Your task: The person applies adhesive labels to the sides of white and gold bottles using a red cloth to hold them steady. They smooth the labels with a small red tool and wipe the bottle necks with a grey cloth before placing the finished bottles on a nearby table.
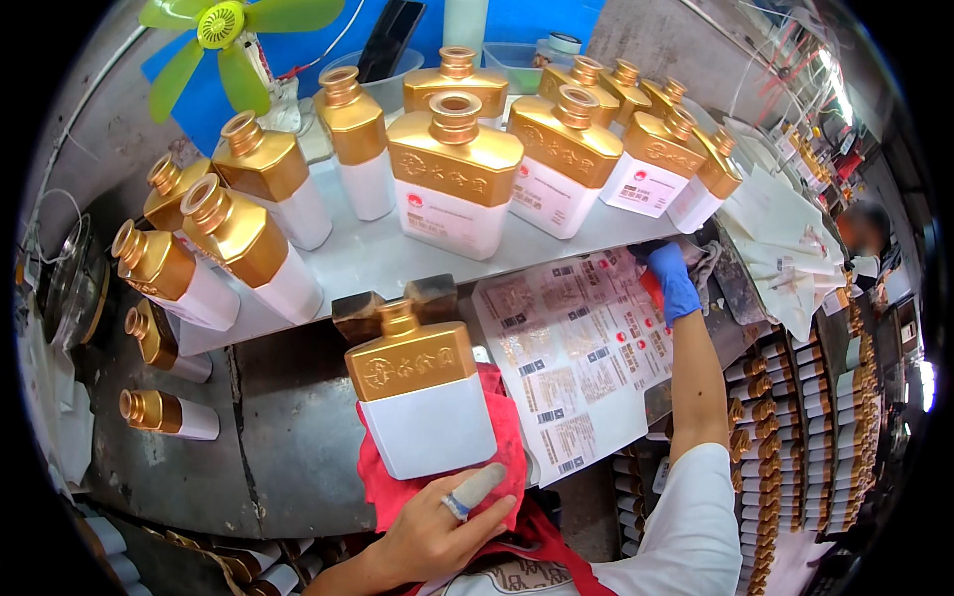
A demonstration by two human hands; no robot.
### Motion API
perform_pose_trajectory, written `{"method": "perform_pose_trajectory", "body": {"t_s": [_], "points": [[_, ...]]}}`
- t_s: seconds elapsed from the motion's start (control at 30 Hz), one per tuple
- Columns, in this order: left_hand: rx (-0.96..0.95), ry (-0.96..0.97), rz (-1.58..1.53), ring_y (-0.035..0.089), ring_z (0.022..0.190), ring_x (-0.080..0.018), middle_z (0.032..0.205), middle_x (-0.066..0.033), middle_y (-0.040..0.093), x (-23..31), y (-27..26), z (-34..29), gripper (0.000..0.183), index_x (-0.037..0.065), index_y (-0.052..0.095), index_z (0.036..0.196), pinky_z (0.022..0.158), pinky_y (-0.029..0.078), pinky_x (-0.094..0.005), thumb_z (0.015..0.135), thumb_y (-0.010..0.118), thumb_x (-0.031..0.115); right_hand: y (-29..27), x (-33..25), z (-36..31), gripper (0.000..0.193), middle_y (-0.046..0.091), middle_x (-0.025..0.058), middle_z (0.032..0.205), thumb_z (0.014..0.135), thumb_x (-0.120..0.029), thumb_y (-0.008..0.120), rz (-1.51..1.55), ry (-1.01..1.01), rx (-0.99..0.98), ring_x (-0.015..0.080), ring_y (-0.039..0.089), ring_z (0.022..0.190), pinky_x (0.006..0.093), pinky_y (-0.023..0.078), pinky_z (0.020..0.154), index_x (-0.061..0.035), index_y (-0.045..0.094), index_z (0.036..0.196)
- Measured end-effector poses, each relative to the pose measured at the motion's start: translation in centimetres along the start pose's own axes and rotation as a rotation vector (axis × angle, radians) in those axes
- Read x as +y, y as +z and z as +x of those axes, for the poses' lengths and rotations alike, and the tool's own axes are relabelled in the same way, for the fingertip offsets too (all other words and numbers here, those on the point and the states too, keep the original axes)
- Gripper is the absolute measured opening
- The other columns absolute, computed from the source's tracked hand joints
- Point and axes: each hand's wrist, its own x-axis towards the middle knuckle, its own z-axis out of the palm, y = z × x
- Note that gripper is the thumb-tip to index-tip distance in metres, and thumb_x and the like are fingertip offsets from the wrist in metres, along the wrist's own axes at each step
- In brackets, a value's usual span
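A gold-and-white bottle (pixel 427 422) leans back against a dark, worn support block (pixel 434 296), its plain white face toward me. Under it a red cloth (pixel 507 422) is spread. My left hand (pixel 447 521) lies at the bottle's base over the cloth, fingers stretched out, one finger wearing a pale cot. At the far right, my right hand (pixel 674 281) in a blue glove reaches to the upper edge of a printed label sheet (pixel 591 392). Its fingers are bent down beside a grey rag (pixel 708 260); what they hold is hidden. Something orange-red (pixel 652 286) shows beside the glove.
Several finished-looking bottles (pixel 452 214) with printed white faces stand on a grey shelf (pixel 348 263) behind. Two smaller bottles (pixel 169 413) are at the left. A green fan (pixel 221 25) is at the upper left. Racked bottles (pixel 760 467) fill the lower right.
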Motion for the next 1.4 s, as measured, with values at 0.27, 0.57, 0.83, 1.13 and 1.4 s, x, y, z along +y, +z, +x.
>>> {"method": "perform_pose_trajectory", "body": {"t_s": [0.27, 0.57, 0.83, 1.13, 1.4], "points": [[0.167, 0.033, 0.011, 0.064, 0.084, -0.0329, 0.101, -0.0209, 0.063, 0.2, -2.6, -1.1, 0.028, 0.003, 0.070, 0.095, 0.071, 0.053, -0.0359, 0.067, 0.073, 0.002, 0.5, -6.9, -8.9, 0.025, 0.066, 0.0138, 0.084, 0.080, -0.032, 0.061, -0.551, -0.268, 0.250, 0.0313, 0.063, 0.081, 0.0408, 0.049, 0.070, -0.0091, 0.070, 0.085], [0.516, -0.353, 0.044, 0.054, 0.108, -0.0329, 0.121, -0.0214, 0.055, -3.1, -4.6, -2.0, 0.038, 0.003, 0.064, 0.109, 0.091, 0.043, -0.0366, 0.071, 0.073, 0.004, 0.7, -20.1, -25.4, 0.015, 0.057, 0.0174, 0.071, 0.081, -0.018, 0.058, -0.958, -0.731, -0.152, 0.0360, 0.059, 0.067, 0.0445, 0.047, 0.059, -0.0054, 0.060, 0.073], [0.423, -0.447, -0.759, 0.030, 0.132, -0.0253, 0.146, -0.0138, 0.022, -7.1, -2.7, -3.4, 0.092, 0.004, 0.016, 0.146, 0.106, 0.030, -0.0405, 0.078, 0.072, 0.030, 3.2, -31.8, -30.8, 0.016, 0.061, 0.0138, 0.077, 0.083, -0.026, 0.062, -0.575, -0.774, -0.800, 0.0339, 0.061, 0.072, 0.0400, 0.048, 0.064, -0.0100, 0.064, 0.082], [0.480, -0.505, -0.791, 0.043, 0.123, -0.0250, 0.138, -0.0176, 0.034, -5.9, -0.8, -1.3, 0.099, 0.006, -0.001, 0.147, 0.101, 0.037, -0.0367, 0.079, 0.071, 0.010, 8.5, -28.6, -28.4, 0.033, 0.063, 0.0122, 0.081, 0.078, -0.035, 0.069, -0.433, -0.674, -0.240, 0.0295, 0.062, 0.072, 0.0384, 0.049, 0.066, -0.0077, 0.063, 0.095], [0.511, -0.475, -0.705, 0.045, 0.122, -0.0251, 0.136, -0.0179, 0.035, -5.5, 0.3, -0.4, 0.097, 0.001, -0.006, 0.145, 0.099, 0.040, -0.0361, 0.079, 0.066, 0.001, 12.0, -21.7, -30.8, 0.082, 0.056, 0.0088, 0.112, 0.066, -0.024, 0.082, 0.065, -0.249, -0.322, 0.0120, 0.054, 0.072, 0.0258, 0.047, 0.068, -0.0047, 0.042, 0.136]]}}
